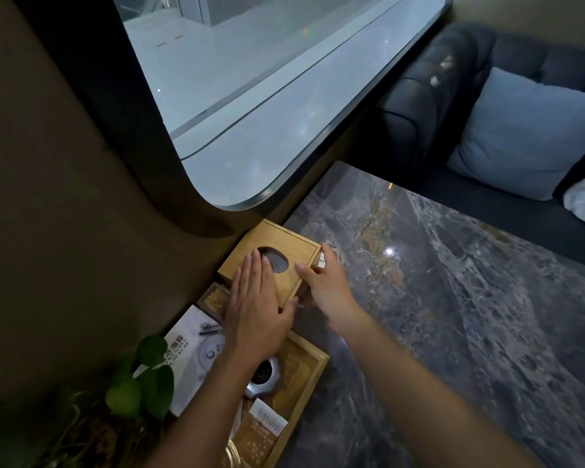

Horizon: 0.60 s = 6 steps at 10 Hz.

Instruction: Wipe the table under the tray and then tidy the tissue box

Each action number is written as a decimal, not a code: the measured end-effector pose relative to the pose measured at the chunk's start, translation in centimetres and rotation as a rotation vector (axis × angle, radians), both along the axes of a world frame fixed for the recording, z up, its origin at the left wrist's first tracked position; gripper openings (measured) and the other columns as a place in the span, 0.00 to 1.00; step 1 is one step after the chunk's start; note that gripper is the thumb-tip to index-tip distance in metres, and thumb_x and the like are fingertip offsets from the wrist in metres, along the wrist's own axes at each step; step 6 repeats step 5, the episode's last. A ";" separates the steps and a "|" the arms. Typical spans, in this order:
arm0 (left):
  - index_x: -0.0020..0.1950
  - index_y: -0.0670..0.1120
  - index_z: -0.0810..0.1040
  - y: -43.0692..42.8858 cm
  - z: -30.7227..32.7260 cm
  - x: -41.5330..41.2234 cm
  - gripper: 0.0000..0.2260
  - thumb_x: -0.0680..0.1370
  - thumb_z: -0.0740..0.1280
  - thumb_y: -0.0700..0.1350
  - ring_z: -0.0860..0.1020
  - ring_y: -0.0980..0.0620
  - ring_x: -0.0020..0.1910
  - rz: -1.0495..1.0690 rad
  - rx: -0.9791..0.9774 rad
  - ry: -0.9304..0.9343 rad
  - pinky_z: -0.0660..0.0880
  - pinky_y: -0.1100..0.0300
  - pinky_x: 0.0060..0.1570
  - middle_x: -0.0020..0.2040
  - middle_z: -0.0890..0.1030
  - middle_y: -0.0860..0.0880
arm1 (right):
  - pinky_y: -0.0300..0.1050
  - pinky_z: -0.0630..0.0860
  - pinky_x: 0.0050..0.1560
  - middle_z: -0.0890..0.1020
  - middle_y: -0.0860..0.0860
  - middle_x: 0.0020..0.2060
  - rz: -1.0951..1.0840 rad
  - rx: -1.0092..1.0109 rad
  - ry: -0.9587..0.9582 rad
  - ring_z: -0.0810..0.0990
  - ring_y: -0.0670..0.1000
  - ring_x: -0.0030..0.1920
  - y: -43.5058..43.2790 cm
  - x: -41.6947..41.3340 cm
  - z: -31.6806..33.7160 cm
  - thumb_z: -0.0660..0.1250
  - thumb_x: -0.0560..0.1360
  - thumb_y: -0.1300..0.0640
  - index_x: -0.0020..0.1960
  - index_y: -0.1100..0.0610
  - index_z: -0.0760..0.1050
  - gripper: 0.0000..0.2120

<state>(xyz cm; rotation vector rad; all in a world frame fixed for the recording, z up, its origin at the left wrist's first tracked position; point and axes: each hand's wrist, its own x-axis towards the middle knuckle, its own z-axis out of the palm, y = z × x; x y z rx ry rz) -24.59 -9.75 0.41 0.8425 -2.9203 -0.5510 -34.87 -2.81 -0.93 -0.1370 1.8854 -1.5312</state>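
Observation:
A wooden tissue box (284,243) with an oval opening in its lid stands at the table's left edge, against the wall under the window. My left hand (255,307) lies flat on the lid, fingers together, its thumb hooked over the near corner. My right hand (325,282) grips the box's right side, thumb on the lid and fingers along the side. A bit of white tissue shows by my right fingers. Nearer to me sits the wooden tray (309,369), partly hidden under my left forearm, holding a metal ashtray (265,376) and paper packets.
The grey marble table (453,315) stretches to the right. A white printed card (190,352) and a small box of toothpicks (213,298) lie left of the tray. A leafy plant (139,383) is at the lower left. A dark sofa with a blue cushion (527,133) stands beyond the table.

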 end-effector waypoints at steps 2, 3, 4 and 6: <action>0.74 0.43 0.39 0.1 0.4 -0.1 0.34 0.78 0.52 0.57 0.36 0.49 0.75 0.000 0.018 -0.048 0.33 0.56 0.69 0.77 0.38 0.44 | 0.56 0.69 0.66 0.73 0.47 0.65 0.034 0.055 0.046 0.70 0.51 0.64 0.5 -0.1 0.5 0.64 0.73 0.46 0.69 0.46 0.59 0.27; 0.75 0.43 0.39 0.0 0.6 -0.1 0.33 0.78 0.52 0.57 0.36 0.48 0.75 -0.003 0.043 -0.079 0.34 0.55 0.70 0.77 0.38 0.44 | 0.51 0.70 0.64 0.73 0.48 0.64 0.079 0.139 0.123 0.72 0.51 0.63 1.3 0.1 1.2 0.61 0.76 0.46 0.68 0.50 0.63 0.23; 0.75 0.43 0.41 0.0 0.9 -0.5 0.33 0.78 0.53 0.56 0.37 0.46 0.76 -0.004 0.032 -0.108 0.36 0.52 0.72 0.77 0.40 0.43 | 0.49 0.72 0.58 0.75 0.53 0.63 0.121 0.273 0.273 0.74 0.54 0.60 2.4 0.0 2.1 0.61 0.75 0.44 0.66 0.54 0.66 0.23; 0.75 0.45 0.46 0.4 1.6 -0.7 0.30 0.78 0.55 0.52 0.40 0.45 0.76 -0.055 0.028 -0.119 0.40 0.50 0.74 0.78 0.44 0.43 | 0.48 0.69 0.59 0.73 0.57 0.65 0.144 0.399 0.386 0.72 0.57 0.63 4.2 0.0 4.1 0.62 0.76 0.48 0.67 0.58 0.65 0.23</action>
